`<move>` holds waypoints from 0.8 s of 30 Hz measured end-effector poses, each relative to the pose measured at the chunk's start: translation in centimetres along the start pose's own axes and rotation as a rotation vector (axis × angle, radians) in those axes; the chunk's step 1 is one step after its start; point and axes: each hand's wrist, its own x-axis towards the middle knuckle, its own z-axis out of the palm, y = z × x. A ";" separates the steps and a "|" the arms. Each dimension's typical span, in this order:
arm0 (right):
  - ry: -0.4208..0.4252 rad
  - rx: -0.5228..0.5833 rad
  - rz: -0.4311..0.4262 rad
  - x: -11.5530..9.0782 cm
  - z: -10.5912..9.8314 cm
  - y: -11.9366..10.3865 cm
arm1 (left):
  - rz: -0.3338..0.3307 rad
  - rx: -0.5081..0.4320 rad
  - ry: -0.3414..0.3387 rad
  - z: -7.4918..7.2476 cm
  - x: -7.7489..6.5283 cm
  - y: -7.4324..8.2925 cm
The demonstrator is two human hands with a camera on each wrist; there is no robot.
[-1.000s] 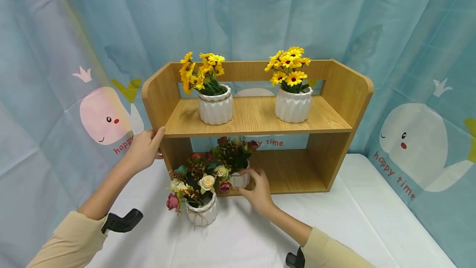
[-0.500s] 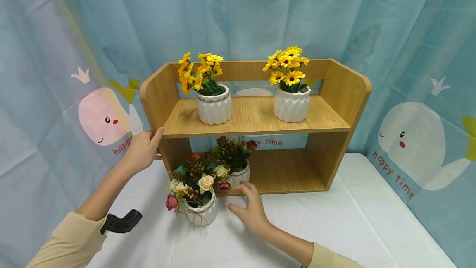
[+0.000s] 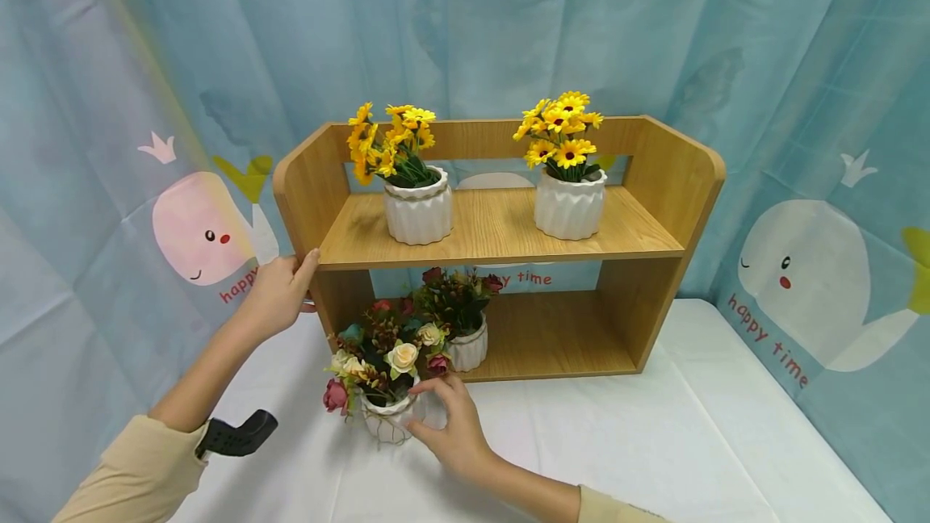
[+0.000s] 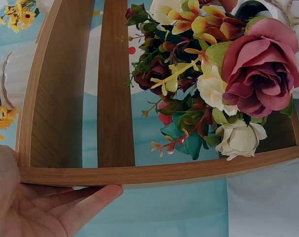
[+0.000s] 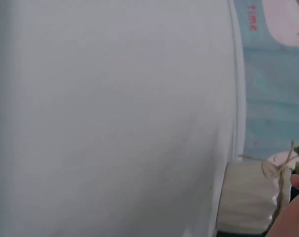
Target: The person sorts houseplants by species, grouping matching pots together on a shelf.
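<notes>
My left hand grips the wooden shelf by its left side panel. In the left wrist view, its fingers lie along the panel's outer face. My right hand is at the right side of the front flower pot, a white fluted pot tied with twine, thumb and fingers curved about its rim. Cream and pink roses fill that pot, which stands on the white cloth before the shelf's lower left. Behind it, a second white pot with dark red roses sits on the lower board, partly hidden.
Two white pots of yellow daisies stand on the upper board, one left and one right. A blue curtain with cartoon whales hangs behind and at both sides. White cloth covers the table.
My right hand has let go of the rear pot on the lower board, drawn back, and moved left to the front pot. My left hand stays on the side panel.
</notes>
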 end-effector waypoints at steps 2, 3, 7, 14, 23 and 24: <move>-0.013 0.003 0.015 0.1 0.6 -0.3 | 0.001 -0.001 0.000 0.0 0.0 0.0; -0.018 0.004 0.021 0.1 1.0 -0.4 | 0.002 -0.002 0.001 0.0 0.0 0.0; -0.030 0.024 0.031 -0.1 2.1 -0.7 | 0.000 -0.007 0.002 0.0 0.0 0.0; -0.010 0.039 0.074 -0.3 3.7 -0.8 | 0.002 -0.010 0.004 0.0 0.1 0.0; 0.131 0.044 0.098 0.2 5.6 -0.6 | 0.007 -0.013 0.008 0.0 0.1 -0.1; 0.147 0.035 0.093 0.3 5.7 -0.6 | 0.007 -0.013 0.008 0.0 0.0 -0.2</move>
